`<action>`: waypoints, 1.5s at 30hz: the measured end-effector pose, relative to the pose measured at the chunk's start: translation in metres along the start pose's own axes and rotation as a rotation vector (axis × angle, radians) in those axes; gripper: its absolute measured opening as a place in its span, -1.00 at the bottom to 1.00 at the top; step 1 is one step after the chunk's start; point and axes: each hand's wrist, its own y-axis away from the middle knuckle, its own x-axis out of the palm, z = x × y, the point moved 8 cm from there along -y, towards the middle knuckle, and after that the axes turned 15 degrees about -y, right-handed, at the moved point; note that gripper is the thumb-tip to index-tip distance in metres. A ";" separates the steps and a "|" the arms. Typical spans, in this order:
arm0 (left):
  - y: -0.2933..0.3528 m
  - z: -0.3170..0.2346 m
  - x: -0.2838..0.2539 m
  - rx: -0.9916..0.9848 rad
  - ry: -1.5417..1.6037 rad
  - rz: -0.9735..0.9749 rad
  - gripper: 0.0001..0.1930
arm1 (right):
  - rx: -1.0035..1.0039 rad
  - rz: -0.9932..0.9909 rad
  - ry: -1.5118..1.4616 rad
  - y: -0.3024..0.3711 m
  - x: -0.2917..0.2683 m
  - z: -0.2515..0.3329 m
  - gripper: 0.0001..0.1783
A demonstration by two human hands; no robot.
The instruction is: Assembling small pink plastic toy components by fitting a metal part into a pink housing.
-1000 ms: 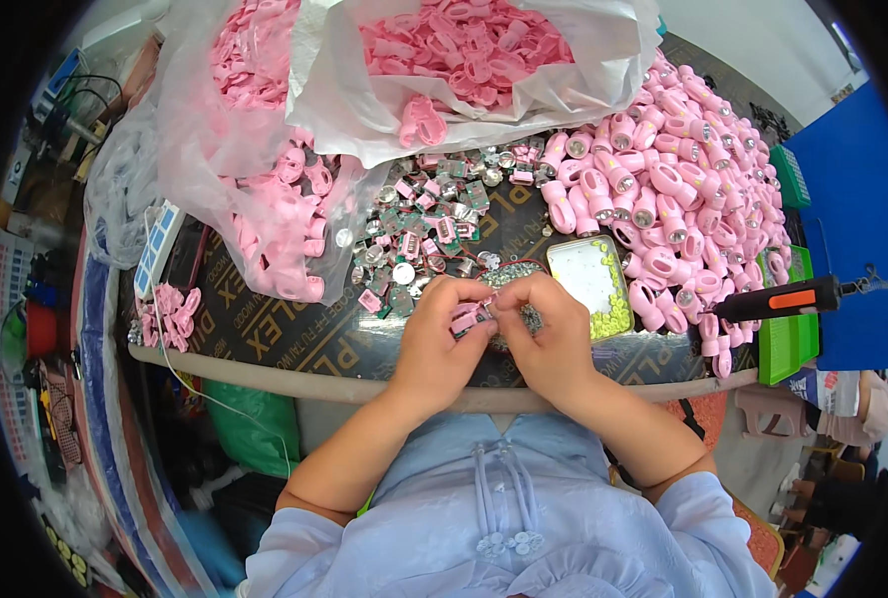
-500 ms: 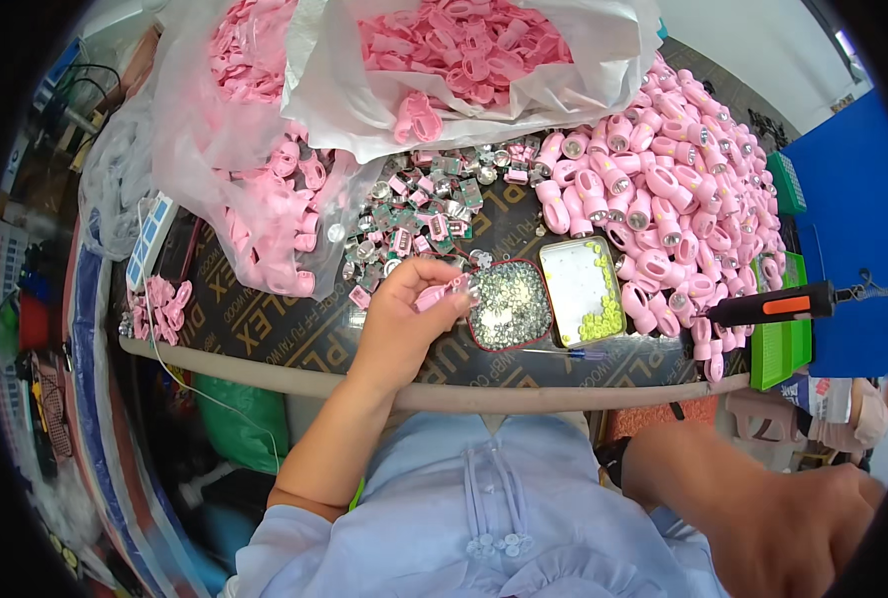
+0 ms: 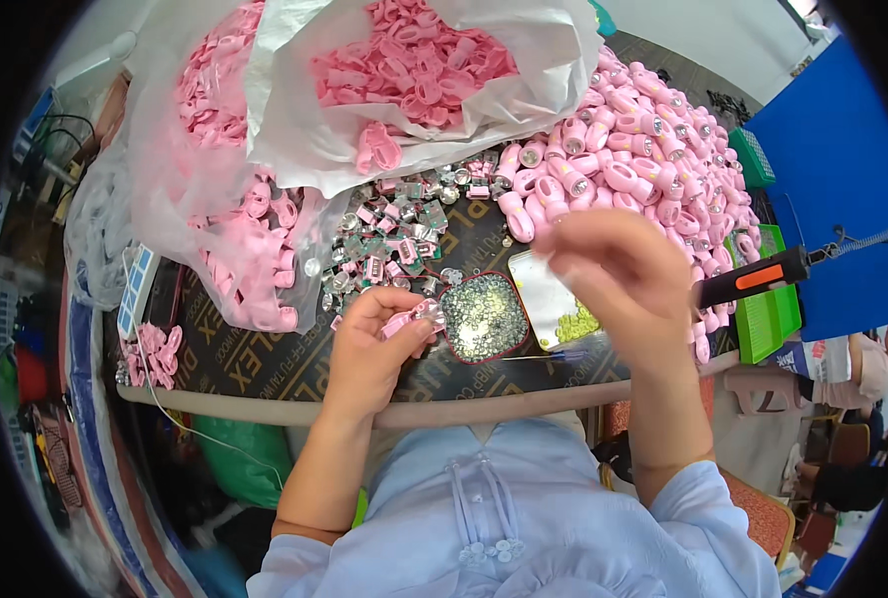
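My left hand (image 3: 362,349) is closed around a small pink flashlight-shaped piece (image 3: 400,321) with a clear, shiny end, held just left of the red-rimmed tin (image 3: 486,361) of tiny silvery parts. Raised over the shallow white tray (image 3: 539,289) is my right hand (image 3: 618,269), its curled fingers smeared by motion, so whether they hold anything cannot be made out. Small yellow-green pieces (image 3: 576,324) lie in that tray, partly behind my right wrist. A thin screwdriver (image 3: 564,356) rests on the table in front of both containers.
Pink flashlights (image 3: 653,149) are heaped at the right. Plastic bags (image 3: 295,130) of pink shells stand at the back left, near loose circuit-and-lens assemblies (image 3: 389,239). A black-and-orange power screwdriver (image 3: 753,279) hangs on a coiled cord above a green basket (image 3: 768,324).
My right hand has come up from the lower right to above the white tray. My left hand keeps the pink piece, now held lower beside the tin. The whole view has shifted slightly.
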 end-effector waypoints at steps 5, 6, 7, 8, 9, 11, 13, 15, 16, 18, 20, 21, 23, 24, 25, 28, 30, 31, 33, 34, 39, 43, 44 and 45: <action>-0.006 0.003 0.017 0.015 -0.149 0.065 -0.76 | -0.052 0.152 0.635 -0.024 -0.007 -0.108 -0.79; -0.009 0.008 0.016 0.010 -0.143 0.087 -0.75 | -0.150 0.218 0.747 -0.027 0.005 -0.108 -0.78; -0.010 0.012 0.014 0.013 -0.142 0.082 -0.75 | -0.176 0.222 0.770 -0.030 0.011 -0.106 -0.77; -0.011 0.015 0.013 0.006 -0.150 0.096 -0.74 | -0.180 0.226 0.769 -0.032 0.010 -0.108 -0.77; -0.012 0.018 0.012 -0.001 -0.157 0.110 -0.74 | -0.203 0.246 0.900 -0.035 0.010 -0.115 -0.79; -0.011 0.019 0.011 0.013 -0.116 0.120 -0.74 | -0.234 0.257 1.057 -0.040 0.004 -0.121 -0.84; -0.009 0.016 0.010 0.038 -0.124 0.118 -0.73 | -0.229 0.255 1.054 -0.040 0.002 -0.124 -0.85; -0.011 0.022 0.010 0.040 -0.072 0.135 -0.69 | -0.223 0.250 1.054 -0.041 0.002 -0.129 -0.85; -0.013 0.022 0.011 0.044 -0.024 0.157 -0.65 | -0.283 0.263 1.015 -0.039 0.005 -0.129 -0.84; -0.013 0.019 0.012 0.029 0.056 0.140 -0.61 | -0.343 0.283 0.968 -0.037 0.010 -0.127 -0.83; -0.014 0.021 0.011 -0.009 0.203 0.197 -0.47 | -0.306 0.326 0.992 -0.036 0.014 -0.128 -0.83; -0.015 0.015 0.015 0.009 0.296 0.206 -0.43 | -0.288 0.325 0.982 -0.036 0.012 -0.128 -0.84; -0.015 0.009 0.018 0.051 0.402 0.253 -0.33 | -0.265 0.360 1.025 -0.037 0.014 -0.130 -0.86; -0.015 0.010 0.016 0.053 0.402 0.245 -0.33 | -0.250 0.384 1.056 -0.036 0.016 -0.132 -0.87; -0.014 0.010 0.018 0.074 0.367 0.273 -0.31 | -0.254 0.389 1.051 -0.037 0.019 -0.133 -0.87; -0.013 0.009 0.018 0.104 0.318 0.311 -0.28 | -0.306 0.428 1.029 -0.034 0.028 -0.132 -0.88; -0.013 0.010 0.018 0.096 0.316 0.300 -0.29 | -0.324 0.392 1.052 -0.033 0.026 -0.129 -0.91; -0.013 0.010 0.018 0.097 0.318 0.301 -0.29 | -0.324 0.392 1.055 -0.033 0.025 -0.127 -0.91; -0.012 0.007 0.013 0.111 0.262 0.243 -0.29 | -0.227 0.471 1.123 -0.035 0.024 -0.130 -0.91; -0.012 0.007 0.013 0.105 0.272 0.252 -0.32 | -0.228 0.470 1.126 -0.035 0.023 -0.130 -0.91; -0.013 0.012 0.014 0.086 0.223 0.216 -0.38 | -0.282 0.586 1.174 -0.037 0.030 -0.136 -0.92; -0.014 0.014 0.010 0.040 0.297 0.210 -0.41 | -0.279 0.614 1.162 -0.036 0.033 -0.144 -0.90; -0.014 0.012 0.010 0.040 0.298 0.214 -0.41 | -0.264 0.611 1.079 -0.034 0.034 -0.145 -0.89; -0.014 0.012 0.011 0.021 0.300 0.215 -0.43 | -0.249 0.608 0.997 -0.033 0.036 -0.144 -0.87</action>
